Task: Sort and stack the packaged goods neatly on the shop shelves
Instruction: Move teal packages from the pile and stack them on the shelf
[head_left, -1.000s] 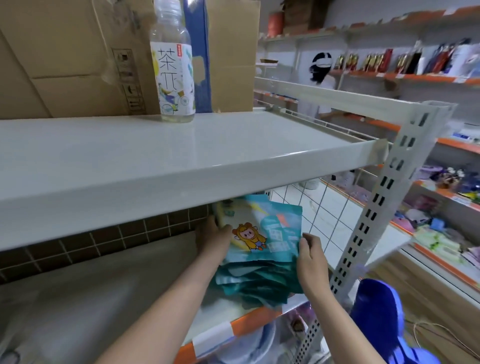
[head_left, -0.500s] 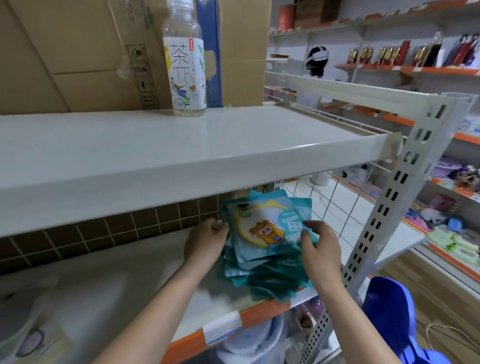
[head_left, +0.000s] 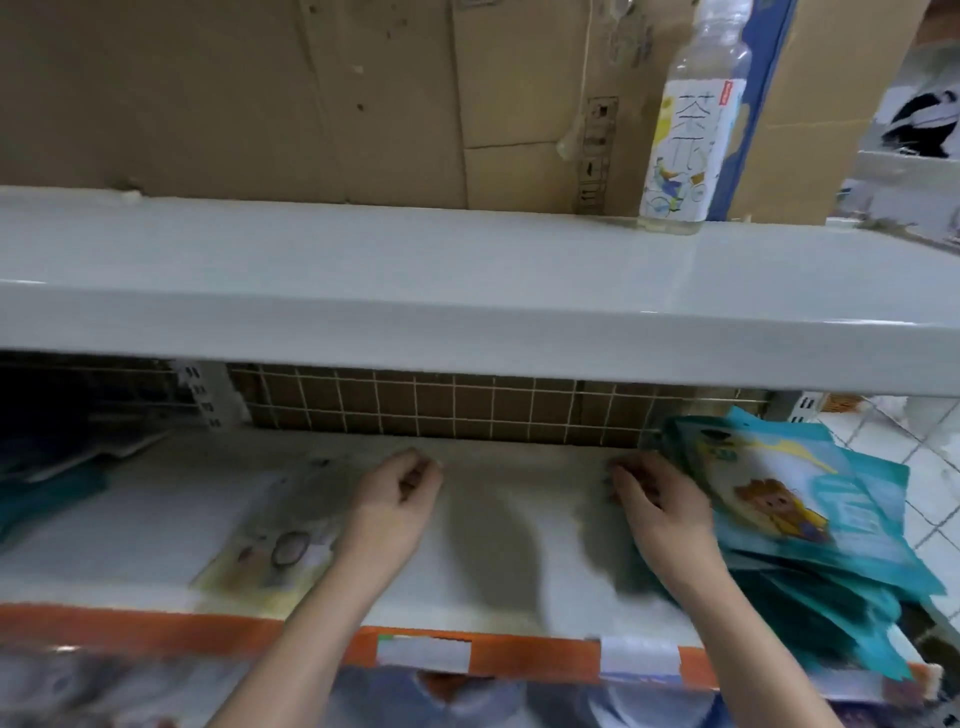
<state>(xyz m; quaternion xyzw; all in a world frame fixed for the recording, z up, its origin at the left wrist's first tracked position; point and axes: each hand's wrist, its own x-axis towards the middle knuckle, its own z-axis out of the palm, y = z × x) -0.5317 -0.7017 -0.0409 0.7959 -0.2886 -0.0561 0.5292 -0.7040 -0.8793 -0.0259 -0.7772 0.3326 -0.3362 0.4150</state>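
While empty, both hands above shelf.

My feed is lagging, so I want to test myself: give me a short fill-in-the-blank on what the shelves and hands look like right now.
1. The teal packets lie piled at the ____ end of the lower shelf.
2. The bottle stands on the ____ shelf, in front of cardboard boxes.
3. The left hand holds ____.
4. The front edge strip of the lower shelf is coloured ____.

Missing words: right; upper; nothing; orange
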